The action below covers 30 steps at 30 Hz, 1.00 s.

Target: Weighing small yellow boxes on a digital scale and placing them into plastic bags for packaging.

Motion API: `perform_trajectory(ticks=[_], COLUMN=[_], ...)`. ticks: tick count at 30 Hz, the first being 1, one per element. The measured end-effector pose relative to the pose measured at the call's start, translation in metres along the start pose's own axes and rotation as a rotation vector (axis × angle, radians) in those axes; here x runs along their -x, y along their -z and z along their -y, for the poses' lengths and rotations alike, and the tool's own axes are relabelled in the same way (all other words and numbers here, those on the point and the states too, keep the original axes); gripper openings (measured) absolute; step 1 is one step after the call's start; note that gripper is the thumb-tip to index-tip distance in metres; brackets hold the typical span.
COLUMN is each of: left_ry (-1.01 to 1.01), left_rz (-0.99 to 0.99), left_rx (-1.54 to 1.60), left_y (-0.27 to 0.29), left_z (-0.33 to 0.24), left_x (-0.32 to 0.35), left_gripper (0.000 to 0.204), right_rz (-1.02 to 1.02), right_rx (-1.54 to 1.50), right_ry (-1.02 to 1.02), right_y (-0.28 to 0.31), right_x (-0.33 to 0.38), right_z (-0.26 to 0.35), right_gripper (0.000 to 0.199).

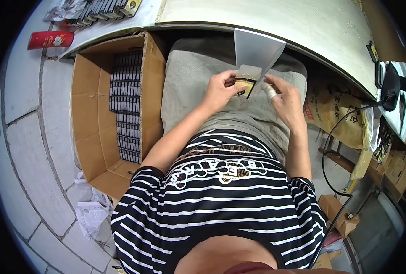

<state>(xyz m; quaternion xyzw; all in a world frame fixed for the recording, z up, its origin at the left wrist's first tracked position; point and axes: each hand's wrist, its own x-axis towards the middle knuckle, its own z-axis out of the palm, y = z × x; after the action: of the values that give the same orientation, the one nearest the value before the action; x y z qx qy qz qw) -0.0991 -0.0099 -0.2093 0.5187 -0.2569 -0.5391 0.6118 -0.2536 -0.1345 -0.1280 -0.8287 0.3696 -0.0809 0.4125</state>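
My left hand [221, 92] is closed on a small yellow-and-black box [243, 86], pinched between thumb and fingers above my lap. Just behind the box, a frosted plastic chute-like piece [256, 49] slopes down from the table edge, its narrow lower end by my fingers. To the right of the box is my right hand [286, 101], with fingers bent together and white tape wrapped round one of them. Its fingertips are beside the chute's lower right edge; whatever they pinch is too small to make out. A grey cloth [184, 86] covers my lap.
At my left stands an open cardboard box [89, 109] with stacked dark small cases [126, 96]. A pale table [258, 13] runs across the front. A red can [51, 40] lies far left. A black cable [324, 164] hangs at the right near a tan sack [333, 112].
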Motion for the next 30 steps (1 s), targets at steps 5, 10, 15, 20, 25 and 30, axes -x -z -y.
perform_trajectory(ticks=[5,10,15,20,25,30], left_ry=[-0.321,-0.715,-1.026,-0.85,-0.601,-0.507], left_rz=[-0.128,-0.251,-0.157,-0.125,-0.191,-0.129], left_rx=[-0.487,-0.5,-0.913,-1.091,-0.499,-0.531], left_y=[-0.025,-0.027,-0.033,-0.037,-0.051,-0.061], left_z=[-0.063,-0.086,-0.097,-0.095,-0.079,-0.088], left_x=[0.013,0.019,0.015,0.016,0.014,0.01], left_gripper=[0.045,0.068,0.064,0.046,0.07,0.075], right_rz=[-0.075,-0.103,0.214,0.216,0.13,-0.009], right_rx=[-0.06,-0.319,-1.2,-1.331,-1.354,-1.054], right_ry=[0.316,0.434,0.281,0.208,0.2,0.216], right_y=[-0.005,-0.003,0.006,0.002,0.005,0.008], right_x=[-0.001,-0.004,-0.01,-0.019,-0.012,-0.005], right_z=[0.004,0.02,0.041,0.026,0.019,0.009], right_gripper=[0.012,0.029,0.056,0.04,0.018,0.016])
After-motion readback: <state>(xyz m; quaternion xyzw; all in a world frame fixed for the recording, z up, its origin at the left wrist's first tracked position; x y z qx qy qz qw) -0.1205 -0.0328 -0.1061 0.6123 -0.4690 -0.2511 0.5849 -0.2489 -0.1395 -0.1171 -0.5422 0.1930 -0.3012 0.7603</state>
